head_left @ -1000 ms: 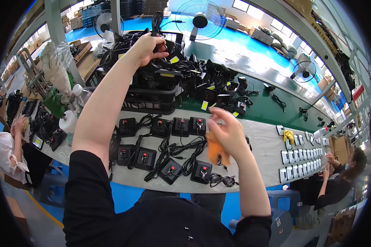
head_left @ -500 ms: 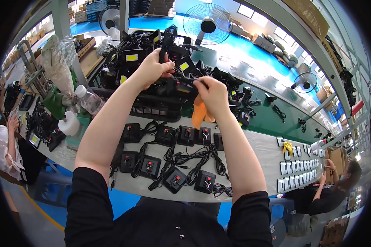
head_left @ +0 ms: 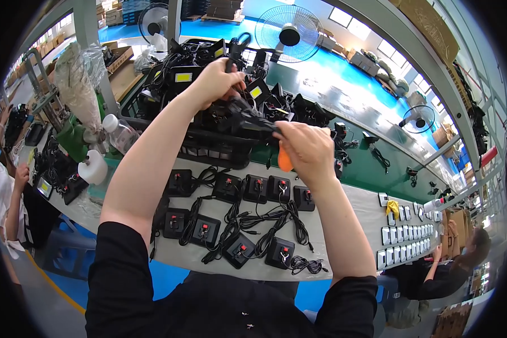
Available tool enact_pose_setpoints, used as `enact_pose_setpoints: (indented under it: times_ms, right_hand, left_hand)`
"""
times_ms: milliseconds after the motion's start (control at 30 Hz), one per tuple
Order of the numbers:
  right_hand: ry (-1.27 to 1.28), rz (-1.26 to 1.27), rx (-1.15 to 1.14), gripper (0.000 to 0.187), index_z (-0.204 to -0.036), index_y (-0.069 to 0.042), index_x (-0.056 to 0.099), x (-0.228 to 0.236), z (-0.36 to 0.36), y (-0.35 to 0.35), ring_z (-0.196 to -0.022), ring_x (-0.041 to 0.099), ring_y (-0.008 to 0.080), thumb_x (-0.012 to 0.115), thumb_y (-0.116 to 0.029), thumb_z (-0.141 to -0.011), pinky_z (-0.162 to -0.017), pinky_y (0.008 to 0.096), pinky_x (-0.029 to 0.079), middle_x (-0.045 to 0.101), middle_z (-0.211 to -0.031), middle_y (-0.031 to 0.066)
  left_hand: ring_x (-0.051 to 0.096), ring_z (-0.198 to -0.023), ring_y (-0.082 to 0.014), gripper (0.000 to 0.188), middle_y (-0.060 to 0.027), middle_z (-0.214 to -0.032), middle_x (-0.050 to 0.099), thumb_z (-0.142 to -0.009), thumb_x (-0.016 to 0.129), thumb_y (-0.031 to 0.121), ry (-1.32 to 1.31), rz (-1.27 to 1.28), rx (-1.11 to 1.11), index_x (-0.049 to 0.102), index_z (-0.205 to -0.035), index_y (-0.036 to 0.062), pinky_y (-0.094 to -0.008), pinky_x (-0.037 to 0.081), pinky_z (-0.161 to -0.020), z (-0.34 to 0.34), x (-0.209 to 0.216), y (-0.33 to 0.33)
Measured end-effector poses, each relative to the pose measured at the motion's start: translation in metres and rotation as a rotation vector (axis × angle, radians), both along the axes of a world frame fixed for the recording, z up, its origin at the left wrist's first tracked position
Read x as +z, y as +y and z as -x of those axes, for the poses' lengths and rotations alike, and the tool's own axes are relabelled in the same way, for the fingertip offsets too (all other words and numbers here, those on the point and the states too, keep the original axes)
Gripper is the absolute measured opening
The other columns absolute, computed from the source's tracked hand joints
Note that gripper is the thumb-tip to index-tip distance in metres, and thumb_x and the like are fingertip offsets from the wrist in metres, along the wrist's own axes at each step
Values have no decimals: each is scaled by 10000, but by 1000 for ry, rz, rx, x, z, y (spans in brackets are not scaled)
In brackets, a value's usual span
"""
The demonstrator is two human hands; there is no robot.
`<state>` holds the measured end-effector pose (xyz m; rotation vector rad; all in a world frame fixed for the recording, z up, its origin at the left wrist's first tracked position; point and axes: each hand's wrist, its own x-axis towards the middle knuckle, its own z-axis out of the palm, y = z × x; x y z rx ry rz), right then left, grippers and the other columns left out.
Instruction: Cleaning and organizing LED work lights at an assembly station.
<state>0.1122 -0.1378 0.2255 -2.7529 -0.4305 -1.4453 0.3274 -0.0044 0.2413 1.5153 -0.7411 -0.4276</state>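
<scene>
My left hand (head_left: 218, 83) is closed on a black cable, part of which rises in a loop above the fingers. A dark, blurred bundle of black cable (head_left: 248, 118) stretches from there toward my right hand (head_left: 310, 147), whose fingers pinch its near end. An orange cloth (head_left: 285, 160) hangs beneath the right hand's fingers, also gripped. Both hands are over a black crate (head_left: 214, 156) heaped with black lamps with yellow panels, such as one lamp (head_left: 183, 77). Below my arms, several square black lamps (head_left: 205, 230) with red switches and coiled cables lie in rows.
A clear plastic bottle (head_left: 118, 133) and a white round container (head_left: 94, 168) stand left of the crate. More lamps and cables lie on the green bench (head_left: 363, 163). White-grey panels (head_left: 403, 231) line the right table. People sit at both sides; fans stand behind.
My right hand has moved right and slightly down, drawing the black cable out between both hands. The orange cloth moved with it, less of it showing. A lamp right of the rows is now uncovered.
</scene>
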Motion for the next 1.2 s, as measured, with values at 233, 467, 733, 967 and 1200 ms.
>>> enact_pose_setpoints:
  times_ms: [233,467,733,967,1200]
  right_hand:
    - [-149,-1069,25,197,-1000,26,667,31,24,-38,-767,580,82,623,-145,-911,-700,228,465,658,-841,32]
    - [-418,-1300,239,242,-1025,45,643,74,78,-65,-786,620,109,580,-176,-950,-683,227,485,676,-901,76]
    - [-20,-1295,1,257,-1060,13,628,85,181,-52,-808,656,129,610,-209,-934,-653,230,528,672,-939,66]
    - [39,-1489,184,251,-1029,24,624,97,242,-2,-769,652,127,624,-202,-922,-678,248,547,678,-904,71]
    - [12,-1619,203,240,-992,0,633,73,333,-24,-732,654,117,637,-227,-913,-618,233,530,681,-861,64]
  left_hand:
    - [654,-667,-156,146,-63,-772,642,-901,554,161,316,282,325,597,-827,43,-313,549,-649,-54,-15,3]
    - [655,-676,-151,165,-68,-701,609,-896,548,135,41,301,373,555,-771,27,-246,498,-576,-41,3,2]
    - [638,-1023,-321,576,-206,-1116,648,-834,596,444,-835,-800,465,600,-1183,-14,-421,494,-853,29,42,6]
    - [438,-1268,-196,500,-126,-1322,482,-845,615,51,-405,127,-848,336,-1259,51,-355,377,-1018,260,8,-15]
    - [602,-912,-159,679,-104,-963,585,-894,558,8,81,143,-1254,147,-1427,106,-303,469,-835,352,-40,-3]
